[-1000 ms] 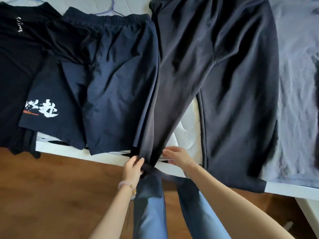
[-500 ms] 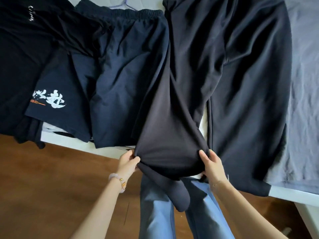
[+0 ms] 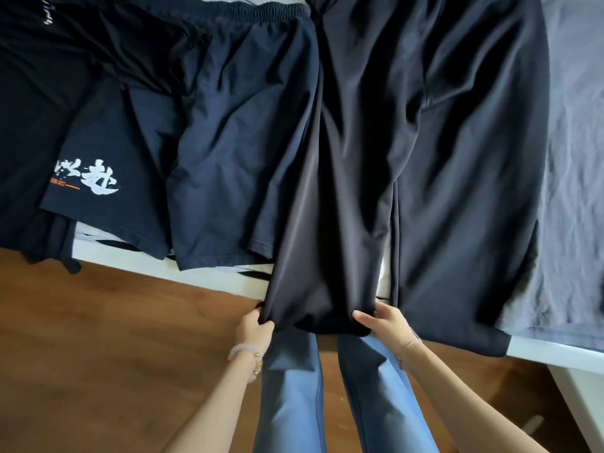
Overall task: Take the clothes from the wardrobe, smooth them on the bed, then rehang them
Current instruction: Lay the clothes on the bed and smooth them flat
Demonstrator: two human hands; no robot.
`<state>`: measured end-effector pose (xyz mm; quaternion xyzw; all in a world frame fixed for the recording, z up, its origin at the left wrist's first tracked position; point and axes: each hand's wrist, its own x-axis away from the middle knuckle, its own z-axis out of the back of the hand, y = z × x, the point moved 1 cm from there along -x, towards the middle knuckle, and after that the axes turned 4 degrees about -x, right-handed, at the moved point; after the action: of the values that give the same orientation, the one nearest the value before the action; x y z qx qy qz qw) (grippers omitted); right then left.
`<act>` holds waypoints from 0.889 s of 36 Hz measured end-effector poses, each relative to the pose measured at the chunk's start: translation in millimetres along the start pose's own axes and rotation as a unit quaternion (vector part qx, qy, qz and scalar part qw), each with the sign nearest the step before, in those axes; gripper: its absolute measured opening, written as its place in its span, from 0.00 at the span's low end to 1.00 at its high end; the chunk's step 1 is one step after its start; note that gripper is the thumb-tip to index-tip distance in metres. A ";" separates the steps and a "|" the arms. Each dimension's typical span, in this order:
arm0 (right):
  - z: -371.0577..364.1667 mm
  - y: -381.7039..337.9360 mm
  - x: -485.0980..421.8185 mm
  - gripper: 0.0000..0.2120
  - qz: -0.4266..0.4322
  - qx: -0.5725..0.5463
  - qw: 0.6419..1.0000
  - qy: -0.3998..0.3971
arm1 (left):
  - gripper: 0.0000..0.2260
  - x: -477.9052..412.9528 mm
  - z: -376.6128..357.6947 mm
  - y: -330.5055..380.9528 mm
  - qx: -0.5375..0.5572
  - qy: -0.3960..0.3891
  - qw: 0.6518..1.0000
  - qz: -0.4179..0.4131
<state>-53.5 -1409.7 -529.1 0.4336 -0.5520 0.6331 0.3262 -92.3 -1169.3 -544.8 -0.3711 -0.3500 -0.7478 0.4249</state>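
- Locate the black trousers (image 3: 408,165): they lie flat on the bed (image 3: 555,353), waist away from you, with both leg ends reaching past the near edge.
- The leg on your left runs down between your hands. Its hem sits at the bed edge, above your blue jeans (image 3: 294,397).
- Your left hand (image 3: 255,325) pinches the left corner of that hem, fingers curled into the cloth.
- Your right hand (image 3: 385,323) grips the right corner, thumb on top of the fabric.
- The hem stretches in a near-straight line from one hand to the other.
- The navy shorts (image 3: 228,135) lie just beside the trousers on your left; the held leg overlaps their edge.
- Compared with one second ago: your hands were then close together on a narrow, bunched leg; they are now well apart and the leg is spread wide.
- Compared with half a second ago: the cuff hung loose below your hands; it is now drawn up level between them.
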 end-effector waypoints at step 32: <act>-62.4 -74.8 -41.6 0.28 0.353 0.511 0.782 0.047 | 0.10 -60.8 76.2 128.7 -0.057 0.064 0.986 -0.141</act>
<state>18.5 -1332.4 -536.7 0.2813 -0.2461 0.9129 -0.1643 64.7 -1133.2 -533.3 -0.2926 -0.3278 -0.8413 0.3147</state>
